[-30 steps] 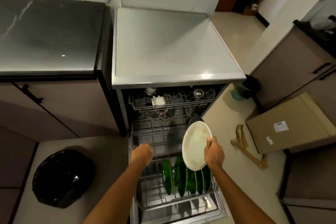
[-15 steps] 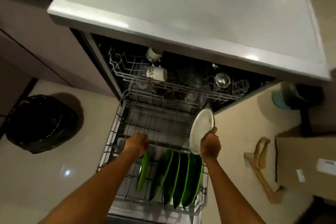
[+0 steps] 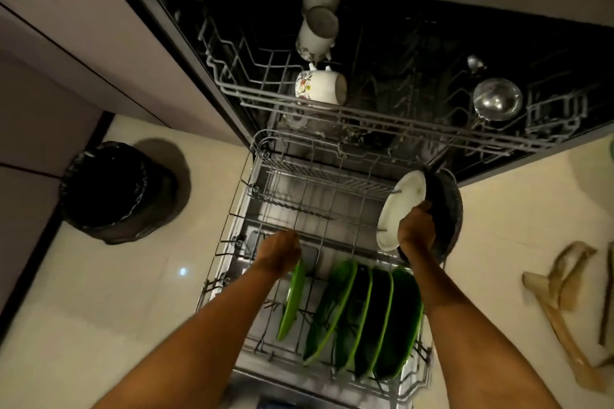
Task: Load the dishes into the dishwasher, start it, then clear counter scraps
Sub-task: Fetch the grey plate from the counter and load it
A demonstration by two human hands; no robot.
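Furthest left of the fingers, a black-lined bin (image 3: 116,191) stands on the floor, well apart from the work. The left hand (image 3: 280,252) hovers over the pulled-out lower rack (image 3: 232,236), knuckles up and fingers curled under; whether they hook a wire or hold nothing cannot be told from here. Just below that hand a row of green plates (image 3: 352,312) stands on edge between the tines. To the right, the right hand (image 3: 417,229) grips the lower rim of a white plate (image 3: 400,209), tilted nearly upright over the back right corner of the rack, just in front of a dark round pan (image 3: 447,212).

To seat it well, I would line the plate edge-on with an open slot, keep it parallel to the pan, and lower it until tines catch both faces before letting go; steadying the rack with the left hand would help.

The right fingertips are hidden behind the plate, the slot beneath it cannot be seen, and the dark upper rack (image 3: 365,109) shows only mugs (image 3: 320,88) and a steel bowl (image 3: 496,98) clearly.
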